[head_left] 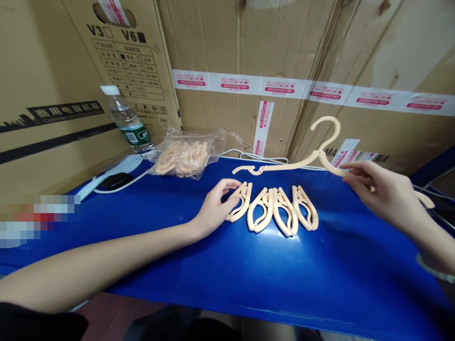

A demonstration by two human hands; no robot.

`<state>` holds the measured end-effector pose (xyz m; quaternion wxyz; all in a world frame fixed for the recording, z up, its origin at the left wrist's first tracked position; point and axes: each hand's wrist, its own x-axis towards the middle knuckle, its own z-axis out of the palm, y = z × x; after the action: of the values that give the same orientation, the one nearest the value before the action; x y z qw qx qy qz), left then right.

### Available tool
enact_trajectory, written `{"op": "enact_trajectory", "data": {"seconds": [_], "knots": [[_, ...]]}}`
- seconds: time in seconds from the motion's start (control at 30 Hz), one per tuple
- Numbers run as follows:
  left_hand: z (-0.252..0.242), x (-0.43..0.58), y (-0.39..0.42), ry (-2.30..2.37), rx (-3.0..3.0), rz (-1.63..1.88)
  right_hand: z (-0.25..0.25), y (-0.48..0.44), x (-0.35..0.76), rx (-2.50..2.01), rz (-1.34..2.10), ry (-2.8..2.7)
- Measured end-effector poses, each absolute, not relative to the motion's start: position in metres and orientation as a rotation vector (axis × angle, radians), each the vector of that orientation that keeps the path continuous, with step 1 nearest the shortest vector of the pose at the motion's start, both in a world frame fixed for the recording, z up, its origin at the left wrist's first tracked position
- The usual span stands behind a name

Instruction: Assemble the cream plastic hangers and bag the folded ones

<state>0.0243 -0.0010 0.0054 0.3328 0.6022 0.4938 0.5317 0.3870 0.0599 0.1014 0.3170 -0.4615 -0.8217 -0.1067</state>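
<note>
An unfolded cream plastic clothes hanger [289, 166] is held up with its hook at the top, its right arm pinched between the thumb and fingers of my right hand [386, 194]. My right hand hides part of that arm; the tip shows beyond it. On the blue table, several folded hangers of the same kind stand in a row. My left hand [216, 203] has its thumb and fingers closed around the leftmost folded hanger [244, 203]. Beside that one lie another folded hanger [253, 222] and, at the row's right end, a further folded hanger [313, 215].
Behind the row, a clear plastic bag [213, 142] holds more folded hangers. A water bottle [137, 134], a white brush-like item [124, 165] and a dark oval object [115, 181] are at the left. Cardboard boxes [220, 38] wall the back; a white cable [232, 152] runs along them.
</note>
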Motion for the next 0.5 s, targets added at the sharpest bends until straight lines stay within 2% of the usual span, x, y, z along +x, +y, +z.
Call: {"op": "enact_trajectory", "data": {"seconds": [0.23, 0.5], "knots": [[0.001, 0.026, -0.002, 1.172, 1.437, 1.529, 0.082, 0.042, 0.369, -0.944, -0.225, -2.353], [0.002, 0.023, -0.007, 1.015, 1.545, 1.813, 0.088, 0.042, 0.378, -1.03, -0.129, -2.302]]}}
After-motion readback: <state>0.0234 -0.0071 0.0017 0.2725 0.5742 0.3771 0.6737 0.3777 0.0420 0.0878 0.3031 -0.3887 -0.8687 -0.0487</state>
